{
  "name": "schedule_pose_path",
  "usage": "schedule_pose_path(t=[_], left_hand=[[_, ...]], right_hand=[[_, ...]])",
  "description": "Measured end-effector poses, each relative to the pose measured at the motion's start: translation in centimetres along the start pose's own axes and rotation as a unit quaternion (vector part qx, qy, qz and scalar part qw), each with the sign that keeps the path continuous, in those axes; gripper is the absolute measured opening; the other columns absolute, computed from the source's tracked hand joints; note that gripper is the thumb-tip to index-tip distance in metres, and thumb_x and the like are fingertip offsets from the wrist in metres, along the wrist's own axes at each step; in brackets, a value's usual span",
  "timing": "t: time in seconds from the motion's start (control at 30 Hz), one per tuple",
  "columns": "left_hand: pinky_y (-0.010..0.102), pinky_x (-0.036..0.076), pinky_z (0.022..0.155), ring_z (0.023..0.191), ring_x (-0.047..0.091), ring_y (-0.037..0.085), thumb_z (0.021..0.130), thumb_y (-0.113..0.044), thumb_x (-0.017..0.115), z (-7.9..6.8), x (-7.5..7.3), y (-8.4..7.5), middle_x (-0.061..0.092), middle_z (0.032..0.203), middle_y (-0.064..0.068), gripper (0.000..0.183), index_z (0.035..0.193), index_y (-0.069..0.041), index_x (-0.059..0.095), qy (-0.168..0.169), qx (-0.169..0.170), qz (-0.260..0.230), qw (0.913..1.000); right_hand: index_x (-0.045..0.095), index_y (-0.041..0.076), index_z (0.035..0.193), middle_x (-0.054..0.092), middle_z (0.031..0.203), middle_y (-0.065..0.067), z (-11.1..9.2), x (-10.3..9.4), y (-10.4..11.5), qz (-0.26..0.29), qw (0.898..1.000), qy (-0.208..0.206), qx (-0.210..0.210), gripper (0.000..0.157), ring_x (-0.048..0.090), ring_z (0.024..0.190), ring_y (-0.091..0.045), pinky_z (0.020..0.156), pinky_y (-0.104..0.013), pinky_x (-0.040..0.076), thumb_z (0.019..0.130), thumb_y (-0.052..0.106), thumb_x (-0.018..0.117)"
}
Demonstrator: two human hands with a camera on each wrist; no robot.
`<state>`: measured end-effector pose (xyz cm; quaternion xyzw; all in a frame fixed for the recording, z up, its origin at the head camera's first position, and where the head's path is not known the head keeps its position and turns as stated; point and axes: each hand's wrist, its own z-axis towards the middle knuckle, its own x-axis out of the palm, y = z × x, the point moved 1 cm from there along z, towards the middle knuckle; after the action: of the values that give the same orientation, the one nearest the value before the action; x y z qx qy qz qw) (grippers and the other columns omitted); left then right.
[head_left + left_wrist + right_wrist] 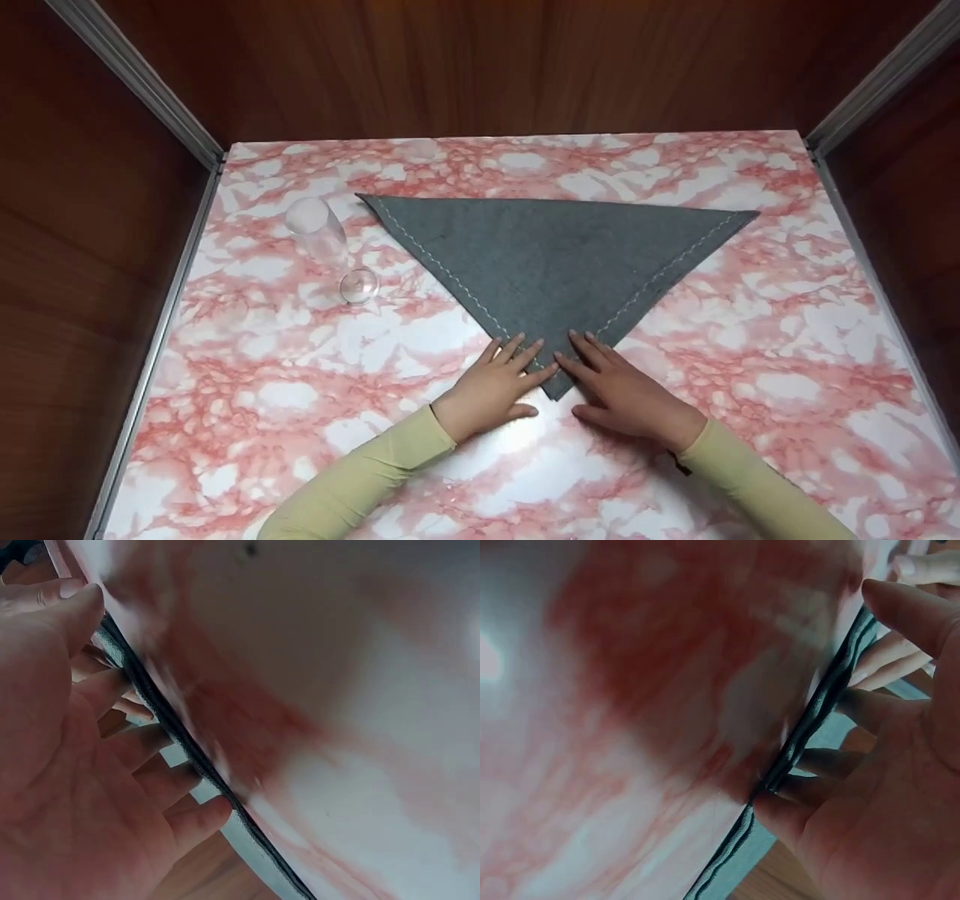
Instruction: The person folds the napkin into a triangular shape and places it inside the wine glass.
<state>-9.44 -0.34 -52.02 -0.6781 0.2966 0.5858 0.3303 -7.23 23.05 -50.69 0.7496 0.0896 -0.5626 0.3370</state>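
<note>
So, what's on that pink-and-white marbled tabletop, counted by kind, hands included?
Grey triangular stitched cloth: 1
Clear stemmed drinking glass: 1
Bare hands, the left hand and the right hand: 2
Total: 4

Clear glass (325, 241), marbled table (780, 420), wooden walls (487, 67)

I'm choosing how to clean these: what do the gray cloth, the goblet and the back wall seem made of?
Gray cloth: matte fabric, perhaps felt, by its pale stitching and lack of shine.
Goblet: glossy, glass or clear plastic; the table shows through it.
Back wall: smooth-looking wood or wood print, by its streaky grain.
</note>
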Motion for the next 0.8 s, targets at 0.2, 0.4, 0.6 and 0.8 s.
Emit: schedule_pose_path(t=[0.2, 0.4, 0.6, 0.8], left_hand=[[0.052, 0.023, 0.11, 0.14, 0.024, 0.035, 0.092, -0.054, 0.052, 0.3, -0.5, -0.3, 0.031, 0.153, 0.01, 0.063, 0.147, -0.026, 0.041, -0.005, -0.01, -0.008, 0.9999], [0.044, 0.029, 0.109, 0.134, 0.037, 0.031, 0.091, -0.047, 0.059, 0.7, -0.8, -0.9, 0.046, 0.143, 0.007, 0.053, 0.137, -0.02, 0.055, -0.034, 0.016, -0.007, 0.9993], [0.04, 0.033, 0.106, 0.129, 0.043, 0.031, 0.085, -0.043, 0.067, 0.7, -0.4, -0.3, 0.051, 0.138, 0.007, 0.046, 0.124, -0.02, 0.064, -0.07, 0.035, -0.045, 0.9959], [0.038, 0.034, 0.102, 0.123, 0.044, 0.025, 0.08, -0.039, 0.074, 0.9, -0.2, 0.1, 0.054, 0.129, 0.005, 0.045, 0.12, -0.021, 0.067, -0.096, 0.044, -0.073, 0.9917]], right_hand=[[0.038, 0.011, 0.147, 0.019, 0.156, -0.018, 0.6, -0.3, -0.1, 0.003, 1.0, -0.001, -0.012, 0.069, 0.017, 0.141, -0.038, 0.103, -0.052, 0.035, 0.089, 0.032, 0.068], [0.045, 0.006, 0.143, 0.029, 0.152, -0.015, 0.2, 0.1, 0.5, 0.017, 0.999, -0.023, -0.033, 0.064, 0.025, 0.14, -0.032, 0.105, -0.047, 0.033, 0.089, 0.031, 0.068], [0.053, 0.006, 0.135, 0.046, 0.14, -0.011, 0.1, 0.5, 1.1, 0.108, 0.992, -0.064, -0.031, 0.052, 0.041, 0.13, -0.024, 0.101, -0.043, 0.039, 0.089, 0.021, 0.07], [0.056, 0.006, 0.13, 0.057, 0.127, -0.003, 0.4, 0.8, 0.9, 0.207, 0.973, -0.101, -0.012, 0.049, 0.05, 0.119, -0.018, 0.098, -0.04, 0.041, 0.084, 0.006, 0.072]])
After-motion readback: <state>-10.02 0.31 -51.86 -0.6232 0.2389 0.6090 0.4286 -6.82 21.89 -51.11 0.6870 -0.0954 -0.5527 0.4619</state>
